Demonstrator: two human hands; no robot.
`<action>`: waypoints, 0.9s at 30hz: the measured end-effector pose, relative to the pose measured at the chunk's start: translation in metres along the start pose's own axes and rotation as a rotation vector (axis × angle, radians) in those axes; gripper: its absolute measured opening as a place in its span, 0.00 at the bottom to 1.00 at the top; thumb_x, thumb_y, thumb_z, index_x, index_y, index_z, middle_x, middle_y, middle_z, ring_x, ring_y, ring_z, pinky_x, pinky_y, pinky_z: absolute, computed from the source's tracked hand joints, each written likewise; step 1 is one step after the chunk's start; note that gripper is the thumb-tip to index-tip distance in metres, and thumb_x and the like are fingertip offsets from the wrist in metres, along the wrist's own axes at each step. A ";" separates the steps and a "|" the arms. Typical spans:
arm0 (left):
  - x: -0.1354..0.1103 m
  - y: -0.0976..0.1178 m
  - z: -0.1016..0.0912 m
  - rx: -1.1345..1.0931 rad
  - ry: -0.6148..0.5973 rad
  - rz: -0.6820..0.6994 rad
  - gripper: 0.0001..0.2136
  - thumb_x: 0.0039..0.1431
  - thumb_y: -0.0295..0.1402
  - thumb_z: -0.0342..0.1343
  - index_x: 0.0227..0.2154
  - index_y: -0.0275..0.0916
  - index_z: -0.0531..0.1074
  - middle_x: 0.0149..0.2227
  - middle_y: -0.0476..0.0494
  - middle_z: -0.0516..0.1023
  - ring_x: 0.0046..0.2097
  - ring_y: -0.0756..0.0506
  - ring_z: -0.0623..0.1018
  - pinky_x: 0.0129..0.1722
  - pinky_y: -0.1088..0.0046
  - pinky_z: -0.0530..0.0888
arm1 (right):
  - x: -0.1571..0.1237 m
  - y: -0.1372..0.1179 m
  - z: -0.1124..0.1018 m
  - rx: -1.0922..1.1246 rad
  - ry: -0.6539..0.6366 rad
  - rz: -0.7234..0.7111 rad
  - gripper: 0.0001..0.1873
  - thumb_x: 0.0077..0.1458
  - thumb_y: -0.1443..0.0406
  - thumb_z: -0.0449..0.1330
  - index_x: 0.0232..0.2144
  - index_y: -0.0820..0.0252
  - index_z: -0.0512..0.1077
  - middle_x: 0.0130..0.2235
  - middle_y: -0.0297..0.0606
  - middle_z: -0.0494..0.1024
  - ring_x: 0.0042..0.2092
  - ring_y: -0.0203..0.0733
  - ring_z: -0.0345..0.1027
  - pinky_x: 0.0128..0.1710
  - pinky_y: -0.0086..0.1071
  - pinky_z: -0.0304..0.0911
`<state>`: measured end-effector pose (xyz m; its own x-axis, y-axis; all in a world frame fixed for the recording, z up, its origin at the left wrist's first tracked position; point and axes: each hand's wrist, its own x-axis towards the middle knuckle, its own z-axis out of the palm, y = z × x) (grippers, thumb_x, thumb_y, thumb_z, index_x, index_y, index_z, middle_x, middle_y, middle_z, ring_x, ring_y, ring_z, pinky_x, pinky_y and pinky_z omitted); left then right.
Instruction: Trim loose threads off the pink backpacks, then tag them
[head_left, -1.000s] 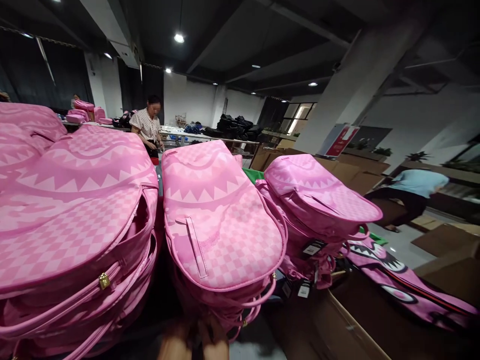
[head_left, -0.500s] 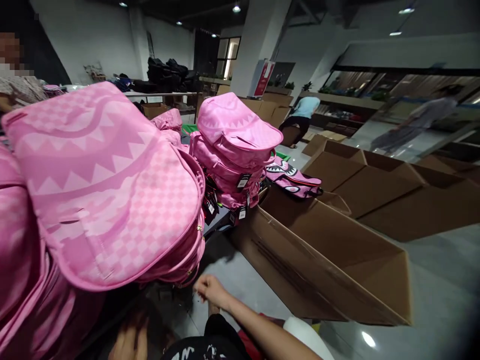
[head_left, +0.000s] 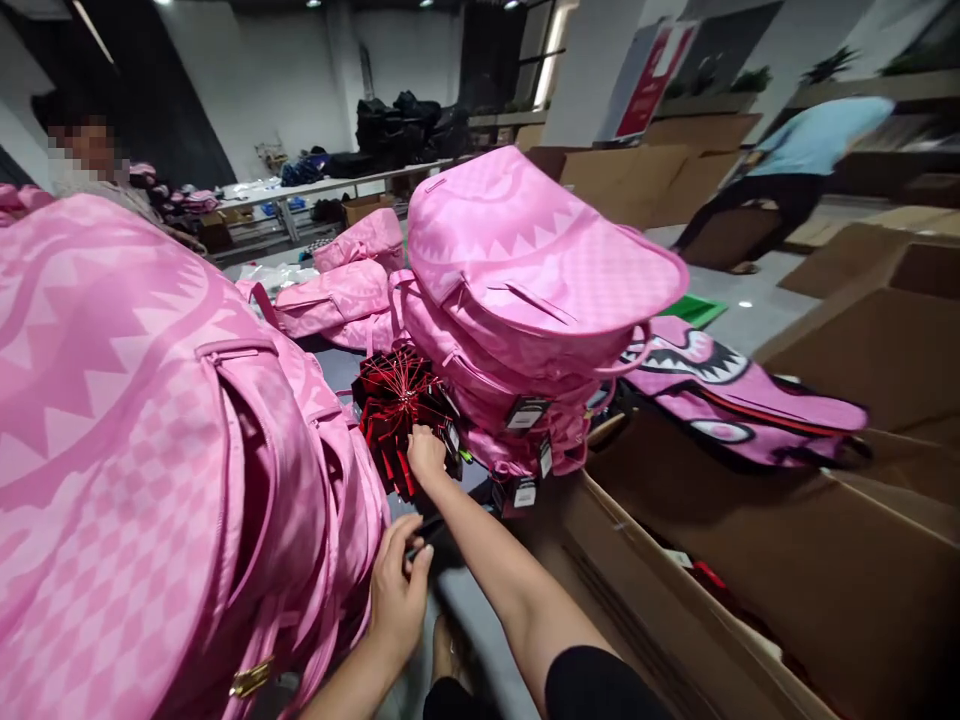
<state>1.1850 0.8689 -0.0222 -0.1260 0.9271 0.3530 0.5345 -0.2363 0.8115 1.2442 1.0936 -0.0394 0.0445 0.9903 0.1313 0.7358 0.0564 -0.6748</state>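
My right hand [head_left: 427,455] reaches forward to a fanned bundle of red and black hang tags [head_left: 394,400] with red strings gathered in the middle. Its fingers are closed at the bundle's near side, apparently on a tag; the fingertips are partly hidden. My left hand [head_left: 401,585] is lower and nearer, fingers loosely curved and thumb apart, beside the left stack of pink backpacks [head_left: 135,420]. Nothing shows clearly in it. Right of the tags rises another stack of pink backpacks [head_left: 525,250], with black tags carrying white labels [head_left: 525,412] hanging from it.
A large open cardboard box [head_left: 675,600] stands at the right, with a pink shark-face backpack [head_left: 735,390] across its far end. More pink bags [head_left: 337,295] lie behind. One person [head_left: 795,170] bends at the far right; another [head_left: 97,160] is at the left.
My view has turned left and moved closer to the bags. My right hand has reached forward to the hang tags, which now show fully. My left hand has risen beside the left stack.
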 end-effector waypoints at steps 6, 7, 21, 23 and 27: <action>0.076 0.007 0.062 -0.056 0.310 -0.073 0.15 0.65 0.37 0.49 0.51 0.39 0.70 0.53 0.36 0.72 0.54 0.43 0.73 0.48 0.66 0.75 | 0.019 0.000 -0.001 -0.109 -0.119 -0.025 0.14 0.64 0.68 0.51 0.47 0.70 0.71 0.43 0.56 0.78 0.45 0.47 0.75 0.43 0.34 0.65; 0.090 0.005 0.069 -0.052 0.345 -0.090 0.15 0.64 0.36 0.49 0.50 0.39 0.70 0.52 0.36 0.73 0.54 0.43 0.73 0.51 0.64 0.74 | 0.017 0.004 -0.004 -0.109 -0.142 -0.040 0.13 0.64 0.68 0.51 0.46 0.69 0.72 0.42 0.54 0.79 0.44 0.47 0.75 0.42 0.33 0.64; 0.220 -0.015 0.093 0.049 0.106 -0.363 0.28 0.64 0.36 0.51 0.66 0.37 0.57 0.68 0.34 0.56 0.68 0.40 0.59 0.66 0.57 0.57 | -0.017 0.059 -0.047 0.289 -0.397 -0.203 0.07 0.49 0.63 0.60 0.25 0.62 0.74 0.18 0.33 0.72 0.21 0.37 0.64 0.24 0.27 0.58; 0.214 -0.005 0.087 0.086 0.126 -0.365 0.25 0.63 0.37 0.52 0.63 0.41 0.62 0.66 0.35 0.61 0.67 0.37 0.61 0.65 0.52 0.59 | -0.032 0.068 -0.050 0.338 -0.369 -0.173 0.10 0.50 0.60 0.57 0.24 0.61 0.71 0.17 0.30 0.68 0.20 0.35 0.60 0.22 0.27 0.55; 0.164 0.017 0.082 0.045 0.211 -0.237 0.21 0.61 0.33 0.54 0.58 0.40 0.68 0.59 0.36 0.71 0.61 0.38 0.70 0.61 0.54 0.64 | -0.070 0.078 -0.065 0.506 -0.208 -0.148 0.15 0.52 0.55 0.52 0.29 0.61 0.70 0.21 0.31 0.68 0.23 0.35 0.59 0.24 0.28 0.55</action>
<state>1.2420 1.0403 0.0112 -0.4194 0.8729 0.2492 0.5052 -0.0035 0.8630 1.3422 1.0204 -0.0539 -0.2061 0.9685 0.1399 0.3058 0.1995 -0.9309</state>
